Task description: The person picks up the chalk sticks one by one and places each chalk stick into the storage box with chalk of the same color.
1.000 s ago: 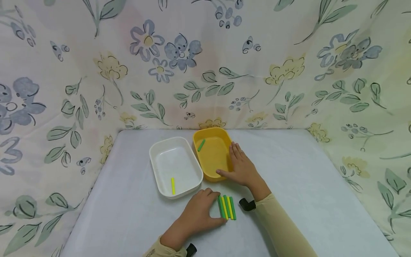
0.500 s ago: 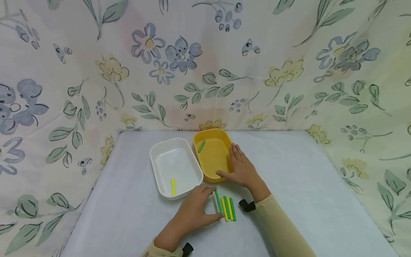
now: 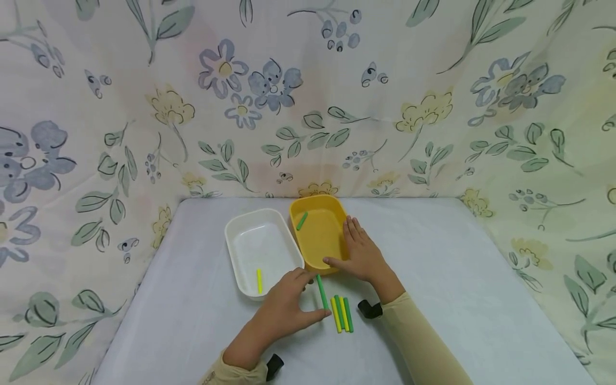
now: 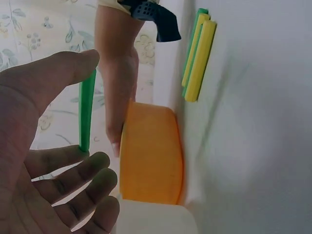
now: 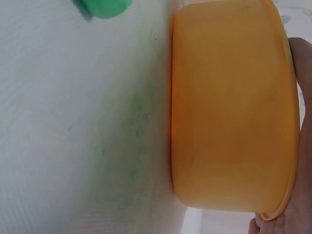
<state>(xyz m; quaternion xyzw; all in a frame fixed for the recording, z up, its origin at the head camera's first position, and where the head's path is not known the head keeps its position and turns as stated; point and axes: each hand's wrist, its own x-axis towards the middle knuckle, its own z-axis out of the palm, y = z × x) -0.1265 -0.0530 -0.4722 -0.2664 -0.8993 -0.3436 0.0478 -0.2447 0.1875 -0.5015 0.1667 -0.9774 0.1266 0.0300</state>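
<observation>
Cream fabric (image 3: 366,179) in blue, yellow and green floral print hangs behind and along both sides of white-covered tabletop (image 3: 462,272); light soft, even.

A head camera looks forward and down across the table (image 3: 433,256); turned sideways, the left wrist view and closer right wrist view share the yellow tray (image 4: 151,153).

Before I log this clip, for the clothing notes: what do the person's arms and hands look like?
The left hand and right hand are bare. The left sleeve and right sleeve are long and beige. A black piece shows at each wrist, the right one dotted with small holes.
</observation>
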